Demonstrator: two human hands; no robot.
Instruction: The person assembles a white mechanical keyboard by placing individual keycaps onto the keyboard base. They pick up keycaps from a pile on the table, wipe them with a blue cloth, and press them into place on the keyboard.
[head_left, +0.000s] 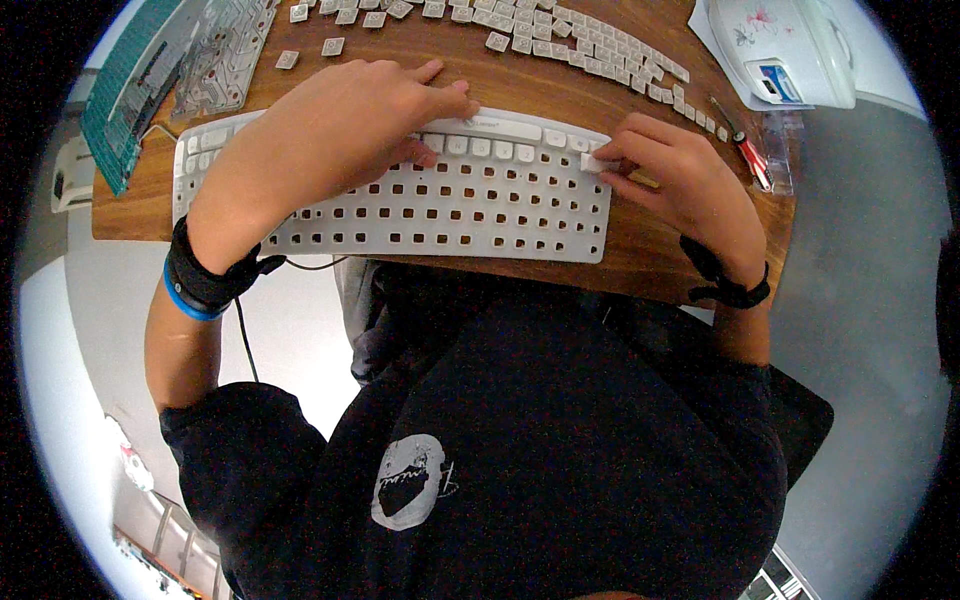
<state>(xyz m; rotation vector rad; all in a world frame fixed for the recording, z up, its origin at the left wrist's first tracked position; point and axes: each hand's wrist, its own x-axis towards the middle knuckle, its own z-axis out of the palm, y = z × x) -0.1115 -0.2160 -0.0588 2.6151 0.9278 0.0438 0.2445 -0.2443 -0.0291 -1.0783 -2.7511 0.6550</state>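
A white keyboard shell (510,128) lies along the table's near edge, its lower rows showing open square holes. Keycaps (480,147) fill part of its upper rows. Across its left part reaches my left hand (365,115), fingers apart and holding nothing, with fingertips by the top edge and the thumb at the upper keys. My right hand (685,175) is at the shell's right end. Between its thumb and fingers it pinches a white keycap (593,162) at the upper right corner. My left hand and forearm cover several keys and holes.
Many loose keycaps (600,50) spread over the wooden table (400,60) at the back. A teal panel (120,110) and a clear sheet with circuit traces (225,60) lie far left. On the right are a red-handled screwdriver (752,160), a clear bag (780,140) and a white container (825,60).
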